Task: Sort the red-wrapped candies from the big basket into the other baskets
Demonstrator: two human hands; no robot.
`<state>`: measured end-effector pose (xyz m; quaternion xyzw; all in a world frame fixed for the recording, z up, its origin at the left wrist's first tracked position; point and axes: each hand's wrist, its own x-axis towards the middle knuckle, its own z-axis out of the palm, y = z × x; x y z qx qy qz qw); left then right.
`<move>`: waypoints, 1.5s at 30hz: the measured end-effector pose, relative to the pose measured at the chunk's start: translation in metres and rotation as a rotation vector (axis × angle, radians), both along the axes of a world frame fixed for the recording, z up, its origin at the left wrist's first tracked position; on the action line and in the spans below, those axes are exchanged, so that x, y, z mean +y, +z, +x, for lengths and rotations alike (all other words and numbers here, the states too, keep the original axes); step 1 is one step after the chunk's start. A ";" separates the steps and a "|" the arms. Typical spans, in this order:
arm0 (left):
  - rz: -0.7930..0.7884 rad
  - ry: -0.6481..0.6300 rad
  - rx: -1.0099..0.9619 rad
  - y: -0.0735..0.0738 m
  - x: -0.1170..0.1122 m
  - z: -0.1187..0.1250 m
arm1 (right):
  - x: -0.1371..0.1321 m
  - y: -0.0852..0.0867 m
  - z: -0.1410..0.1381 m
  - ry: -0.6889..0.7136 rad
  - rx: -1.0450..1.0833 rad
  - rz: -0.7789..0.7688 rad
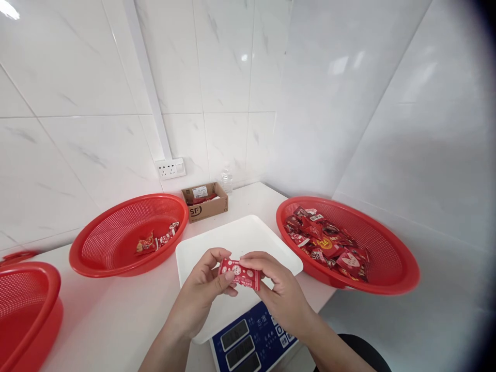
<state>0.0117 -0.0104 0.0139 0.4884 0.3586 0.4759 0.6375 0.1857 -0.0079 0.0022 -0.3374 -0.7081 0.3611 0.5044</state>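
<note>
My left hand [201, 294] and my right hand [277, 289] both pinch a small red candy packet [240, 273] by its ends. They hold it just above the white tray [240, 237] of a digital scale [251, 343]. The scale has a blue front panel with dark displays. A red mesh basket [391, 268] on the right holds several red packets [325, 243]. Another red mesh basket [116, 243] on the left holds a few packets [155, 240].
A third red basket [23, 310] sits at the far left edge. A small cardboard box [205, 201] and a clear bottle [227, 179] stand at the back by the tiled wall. A wall socket [170, 168] is above them. The counter is white.
</note>
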 end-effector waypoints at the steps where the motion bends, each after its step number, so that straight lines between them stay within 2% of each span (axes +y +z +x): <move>1: 0.011 0.021 -0.015 -0.001 0.001 0.000 | -0.001 0.001 0.001 0.029 0.005 -0.085; 4: 0.058 0.084 -0.002 -0.003 0.002 -0.001 | -0.005 0.002 0.002 0.152 0.082 -0.325; 6: 0.076 0.111 0.016 -0.003 0.001 -0.001 | -0.004 0.001 0.002 0.200 0.168 -0.397; 9: 0.080 0.098 0.018 -0.002 -0.001 0.002 | 0.001 0.003 -0.002 0.166 0.176 -0.445; 14: 0.089 0.121 0.109 0.002 -0.003 0.007 | 0.007 0.008 -0.006 0.099 0.051 -0.359; 18: 0.180 0.158 0.197 0.001 -0.002 0.007 | 0.005 0.009 -0.007 0.085 0.025 -0.314; 22: 0.220 0.202 0.148 -0.002 -0.001 0.008 | 0.003 0.010 -0.007 0.107 -0.001 -0.317; 27: 0.232 0.242 0.105 -0.003 -0.004 0.009 | 0.003 0.009 -0.008 0.071 -0.047 -0.266; 31: 0.228 0.204 0.144 -0.001 -0.003 0.007 | 0.004 0.010 -0.010 0.038 -0.022 -0.231; 35: 0.245 0.142 0.279 0.001 0.000 0.005 | 0.005 0.015 -0.011 0.018 -0.022 -0.235; 39: 0.268 0.150 0.374 -0.002 0.001 0.005 | 0.004 0.017 -0.012 0.047 -0.033 -0.300; 43: 0.294 0.203 0.338 -0.004 0.001 0.002 | 0.003 0.012 -0.014 0.147 -0.061 -0.334; 45: 0.303 0.202 0.336 -0.003 0.001 0.001 | 0.003 0.009 -0.016 0.152 -0.057 -0.310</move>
